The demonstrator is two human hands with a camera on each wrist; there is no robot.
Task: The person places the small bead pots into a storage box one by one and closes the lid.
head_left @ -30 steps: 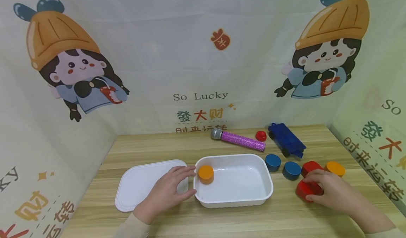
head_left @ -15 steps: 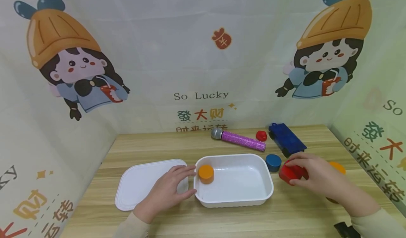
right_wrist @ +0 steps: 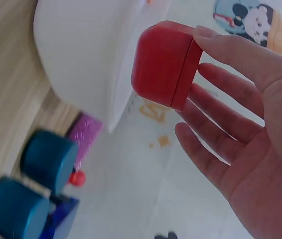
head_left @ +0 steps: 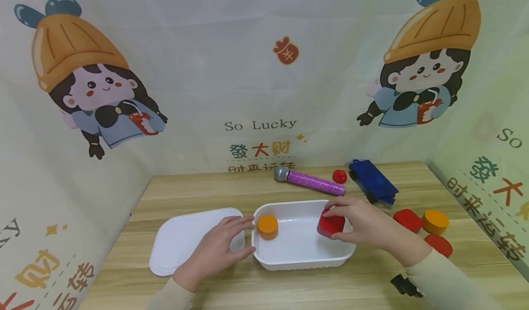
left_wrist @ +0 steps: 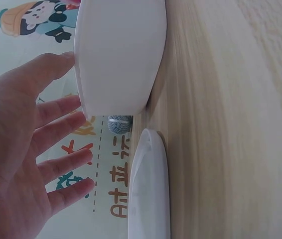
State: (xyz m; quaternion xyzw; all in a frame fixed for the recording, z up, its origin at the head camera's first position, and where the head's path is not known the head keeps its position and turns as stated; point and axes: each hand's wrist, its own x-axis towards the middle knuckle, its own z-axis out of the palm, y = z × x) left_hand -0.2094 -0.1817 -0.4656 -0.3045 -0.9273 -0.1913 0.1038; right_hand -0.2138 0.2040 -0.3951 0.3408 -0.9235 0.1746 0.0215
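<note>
While the right hand (head_left: pixel 365 222) reaches leftward over the right end of the white container (head_left: pixel 303 265), its wrist sits outside that end and the right sleeve (head_left: pixel 446 278) slants in from the lower right. Left hand (head_left: pixel 216 245) comes from the near side, angled forward and rightward, hiding part of the white lid (head_left: pixel 182 239) from the head camera.

Orientation. Red block (right_wrist: pixel 163 64): rounded corners, about as wide as tall, no clear long axis; flat face turned up in the head view, a straight line crossing it near the hand in the right wrist view. Position: raised above the container's right end. White container: long axis left to right across the table (head_left: pixel 231 296). Orange block (head_left: pixel 267 227) stands inside at the left end, round face up. Toy microphone (head_left: pixel 310 180) lies behind, silver head leftward, purple shaft running right and slightly nearer.

Hands. Right: pinches the red block between thumb and fingertips; exactly which fingers press on it cannot be told. Left: fingers spread and nearly straight, thumb well apart from them; thumb tip and nearest fingertips at the container's left edge, firm contact uncertain. Two blue blocks (right_wrist: pixel 49 159) show near the container in the right wrist view.
</note>
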